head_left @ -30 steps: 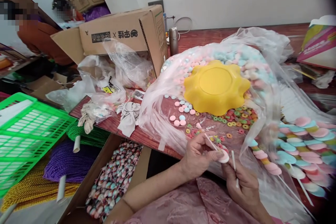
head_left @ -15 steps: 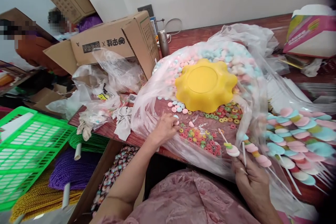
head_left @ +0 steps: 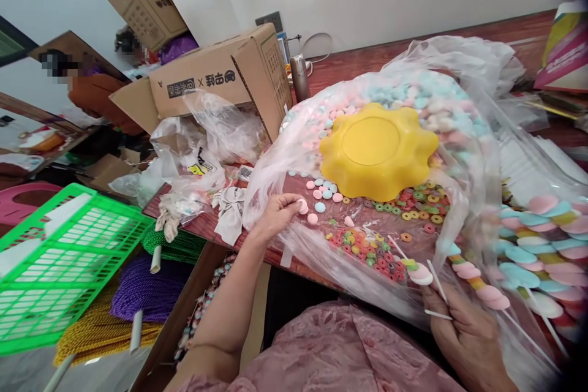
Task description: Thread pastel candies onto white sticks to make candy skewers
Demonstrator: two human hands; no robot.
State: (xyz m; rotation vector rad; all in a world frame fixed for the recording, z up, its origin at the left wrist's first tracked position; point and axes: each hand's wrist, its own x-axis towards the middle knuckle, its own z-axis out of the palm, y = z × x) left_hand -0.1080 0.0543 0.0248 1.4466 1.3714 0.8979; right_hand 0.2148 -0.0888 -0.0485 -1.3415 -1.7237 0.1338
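Observation:
My left hand (head_left: 277,218) pinches a pale pink round candy (head_left: 302,206) between thumb and fingertips, just above the plastic sheet. Beside it lie loose pink and blue round candies (head_left: 326,190). My right hand (head_left: 466,327) is closed around white sticks; one candy skewer (head_left: 419,272) carries green, yellow, pink and white pieces, its bare tip pointing up-left. Between my hands lie small coloured ring candies (head_left: 367,250). An upturned yellow scalloped bowl (head_left: 374,146) sits behind them on the sheet. Another threaded skewer (head_left: 481,285) lies right of my right hand.
A heap of finished-looking candy skewers (head_left: 528,251) lies at the right. Clear plastic sheeting (head_left: 271,184) covers the table. An open cardboard box (head_left: 215,73) stands back left. A green basket (head_left: 50,269) and cord bundles (head_left: 142,288) are lower left. Other people are behind.
My left hand has drawn slightly left and lifted, now with a pink candy at its fingertips. The view has shifted left. My right hand still holds its sticks, a second one showing more plainly.

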